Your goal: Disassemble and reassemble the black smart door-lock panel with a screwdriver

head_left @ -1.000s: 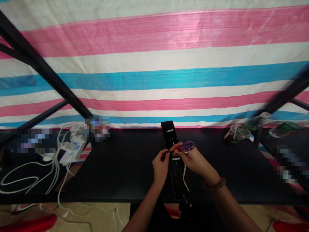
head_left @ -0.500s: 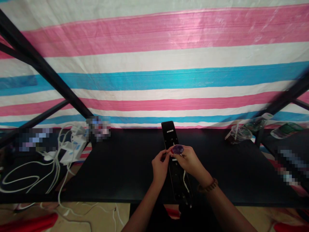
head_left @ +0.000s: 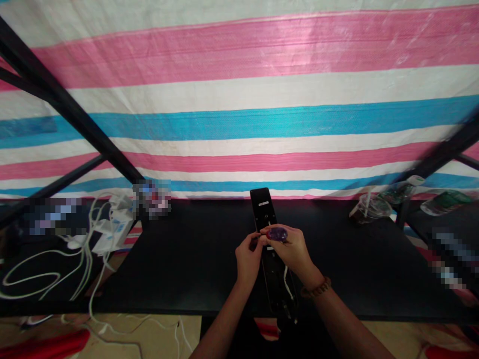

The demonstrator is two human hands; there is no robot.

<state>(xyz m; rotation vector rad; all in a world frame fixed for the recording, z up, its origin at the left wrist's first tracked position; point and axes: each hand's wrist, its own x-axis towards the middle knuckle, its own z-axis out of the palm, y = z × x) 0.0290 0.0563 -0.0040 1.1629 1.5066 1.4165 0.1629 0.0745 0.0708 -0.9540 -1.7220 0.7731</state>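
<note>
A long black panel (head_left: 260, 202) with small white labels lies lengthwise on the black table (head_left: 194, 259), its near end at the front edge. Over its middle, my left hand (head_left: 248, 259) pinches with thumb and finger at the panel's left side; what is between them is too small to tell. My right hand (head_left: 294, 249) is closed beside it, fingertips touching those of the left. A dark purple rounded object (head_left: 277, 234) shows at the right hand's fingers. A white cable (head_left: 288, 284) runs down the panel from below the right hand.
White cables (head_left: 88, 249) and a white box (head_left: 114, 234) are at the left. A clear plastic cup (head_left: 368, 208) and a clear bottle (head_left: 402, 190) stand at the back right, with a green-labelled bottle (head_left: 445, 202) beyond. A striped sheet (head_left: 262, 119) hangs behind, between dark frame bars.
My right hand and wrist have shifted slightly, the wrist a little to the left. The purple object has tilted slightly with the hand. My left hand has hardly moved.
</note>
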